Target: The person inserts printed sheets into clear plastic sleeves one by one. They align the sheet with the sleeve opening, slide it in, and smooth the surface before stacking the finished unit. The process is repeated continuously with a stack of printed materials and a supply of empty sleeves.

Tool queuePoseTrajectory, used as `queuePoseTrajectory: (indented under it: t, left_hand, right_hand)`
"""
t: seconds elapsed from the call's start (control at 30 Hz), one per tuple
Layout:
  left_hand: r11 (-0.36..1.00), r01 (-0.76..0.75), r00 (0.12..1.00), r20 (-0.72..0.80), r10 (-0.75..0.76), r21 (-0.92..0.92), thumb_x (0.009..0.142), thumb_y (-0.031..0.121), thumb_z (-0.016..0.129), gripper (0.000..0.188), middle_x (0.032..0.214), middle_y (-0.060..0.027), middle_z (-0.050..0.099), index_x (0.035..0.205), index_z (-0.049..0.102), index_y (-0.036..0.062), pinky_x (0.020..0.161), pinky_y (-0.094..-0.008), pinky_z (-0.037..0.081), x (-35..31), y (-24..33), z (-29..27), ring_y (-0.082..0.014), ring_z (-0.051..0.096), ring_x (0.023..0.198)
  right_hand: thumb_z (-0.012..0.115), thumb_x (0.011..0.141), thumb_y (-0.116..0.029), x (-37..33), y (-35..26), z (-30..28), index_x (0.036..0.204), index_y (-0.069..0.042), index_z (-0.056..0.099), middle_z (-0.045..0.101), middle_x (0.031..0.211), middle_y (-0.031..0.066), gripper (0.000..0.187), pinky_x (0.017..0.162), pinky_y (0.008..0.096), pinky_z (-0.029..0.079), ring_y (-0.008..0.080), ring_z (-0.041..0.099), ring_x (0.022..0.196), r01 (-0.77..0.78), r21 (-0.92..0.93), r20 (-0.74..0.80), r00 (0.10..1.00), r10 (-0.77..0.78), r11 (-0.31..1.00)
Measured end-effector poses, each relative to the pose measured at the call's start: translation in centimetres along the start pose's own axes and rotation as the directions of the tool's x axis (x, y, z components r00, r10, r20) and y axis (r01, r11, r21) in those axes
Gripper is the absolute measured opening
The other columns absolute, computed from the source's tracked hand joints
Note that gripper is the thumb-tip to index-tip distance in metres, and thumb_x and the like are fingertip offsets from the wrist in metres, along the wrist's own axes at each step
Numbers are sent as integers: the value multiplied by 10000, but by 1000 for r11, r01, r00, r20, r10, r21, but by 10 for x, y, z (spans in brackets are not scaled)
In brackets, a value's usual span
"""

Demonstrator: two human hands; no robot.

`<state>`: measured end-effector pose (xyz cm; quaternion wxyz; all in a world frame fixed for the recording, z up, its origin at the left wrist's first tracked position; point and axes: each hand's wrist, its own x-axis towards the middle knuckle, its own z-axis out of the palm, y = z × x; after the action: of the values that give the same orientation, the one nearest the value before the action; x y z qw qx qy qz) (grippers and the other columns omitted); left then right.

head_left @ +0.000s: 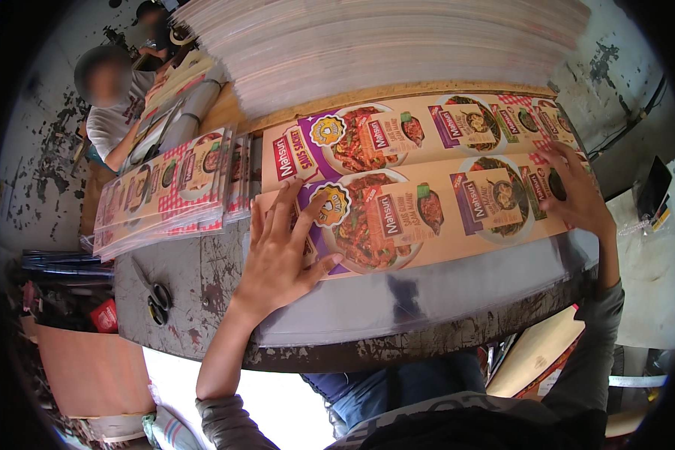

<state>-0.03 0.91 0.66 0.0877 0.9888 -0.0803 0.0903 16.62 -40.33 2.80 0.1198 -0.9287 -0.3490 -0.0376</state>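
The left hand lay, fingers spread wide, on the near printed sheet; the right hand curved over its right end, grip unclear. Clear plastic showed below it, on the bench.

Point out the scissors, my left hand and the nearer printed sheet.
Scissors (pixel 153 289), head view: base of the handles.
Left hand (pixel 274 259), head view: its back.
Nearer printed sheet (pixel 439 211), head view: its middle.
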Motion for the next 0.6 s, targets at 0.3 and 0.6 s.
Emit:
queuePoseTrajectory:
  t: [0.3, 0.6]
  left_hand:
    - [999, -23, 1000, -22, 23, -22, 762, 490, 596, 700, 1313, -225, 300, 1318, 380, 123, 1007, -596, 182, 3, -4, -2, -410, 341, 1213]
    - [998, -40, 997, -61, 37, -43, 755, 475, 613, 672, 1297, -228, 321, 1286, 425, 109, 1004, -569, 201, 4, -5, 1, -408, 347, 1206]
  right_hand:
    - [658, 702, -354, -11, 0, 19, 1330, -105, 361, 295, 1356, 170, 738, 1046, 454, 205, 369, 278, 1257, -74, -40, -101, 992, 70, 996]
    - [687, 657, -296, -10, 3, 22, 1319, -84, 352, 347, 1305, 149, 772, 1032, 448, 213, 357, 315, 1217, -53, -69, -174, 984, 40, 996]
